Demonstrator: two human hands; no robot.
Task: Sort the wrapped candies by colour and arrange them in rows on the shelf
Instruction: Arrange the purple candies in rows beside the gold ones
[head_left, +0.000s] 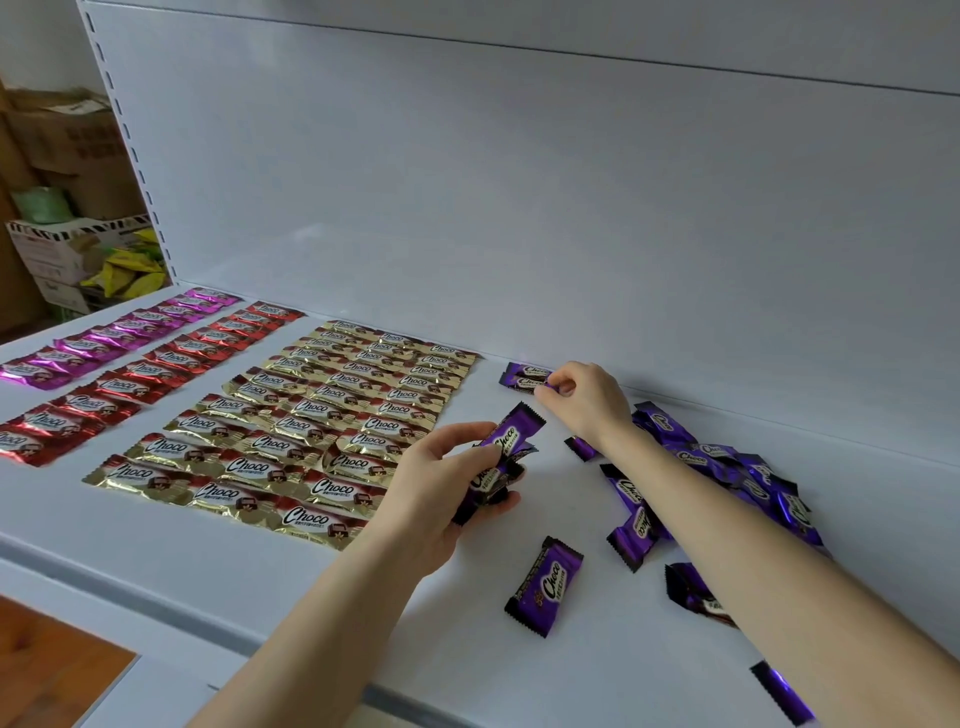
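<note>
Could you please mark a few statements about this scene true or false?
1. The left hand holds several dark purple wrapped candies. True.
2. The right hand lies flat and empty on the white shelf. False: its fingers pinch a purple candy at the shelf's back.
3. The gold foil-wrapped candies lie in a loose heap. False: they lie in neat rows.
4. The red wrapped candies lie between the magenta wrapped candies and the gold ones. True.
</note>
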